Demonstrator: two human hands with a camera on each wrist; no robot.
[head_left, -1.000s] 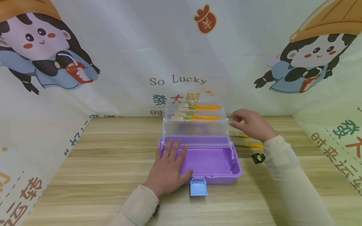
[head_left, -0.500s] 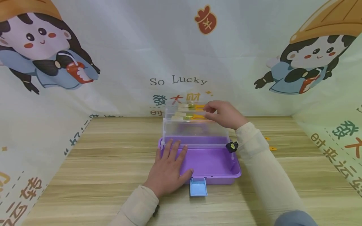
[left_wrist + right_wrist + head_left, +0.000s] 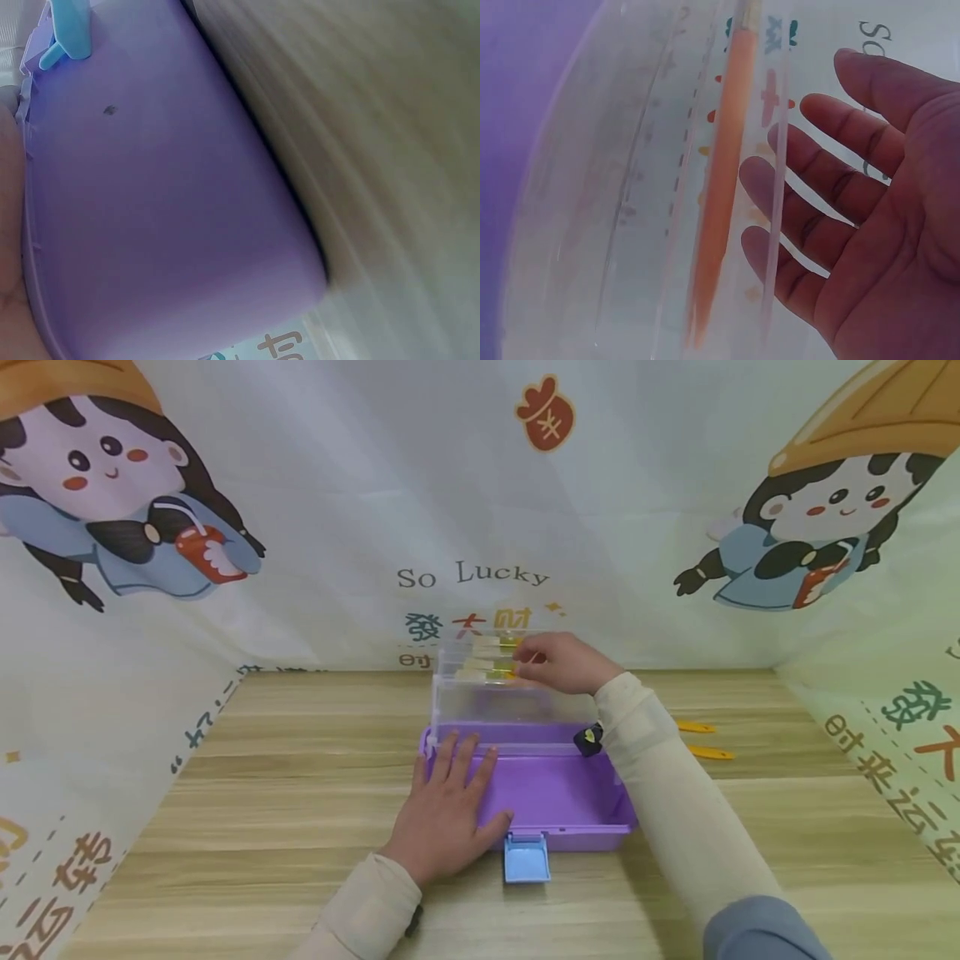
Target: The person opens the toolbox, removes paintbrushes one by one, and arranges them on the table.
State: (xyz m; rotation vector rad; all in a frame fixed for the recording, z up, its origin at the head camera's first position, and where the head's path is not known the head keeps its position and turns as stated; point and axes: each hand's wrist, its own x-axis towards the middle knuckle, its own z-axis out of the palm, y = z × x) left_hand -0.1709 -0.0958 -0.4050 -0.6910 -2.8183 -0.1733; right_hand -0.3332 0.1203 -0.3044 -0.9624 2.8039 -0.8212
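Left hand [image 3: 448,814] spread wide, fingers straight and holding nothing, lies over the purple storage box [image 3: 592,841] on its 8-to-9-o'clock side; it probably rests there so that the box does not tip or slide while the other hand is busy above. Just past 12 o'clock, seen from the middle of the box, the right hand [image 3: 562,662] hovers at the raised translucent tray [image 3: 495,703], its fingers loosely bent and slightly apart; the right wrist view shows nothing in its grasp, though whether the fingertips touch the tray cannot be told. Flat paintbrushes [image 3: 491,647] lie in the tray in two rows, pale bristles towards 9 o'clock and handles towards 3, likely because their length suits the tray's long side; the hand covers part of them, so their count is unclear. Between 2 and 3 o'clock, two orange brush handles [image 3: 711,752] lie on the table [image 3: 262,827] beside the right sleeve [image 3: 675,793], which hides their other ends, handily close to that arm. At 6 o'clock the blue latch [image 3: 527,862] hangs unfastened, leaving the box open.
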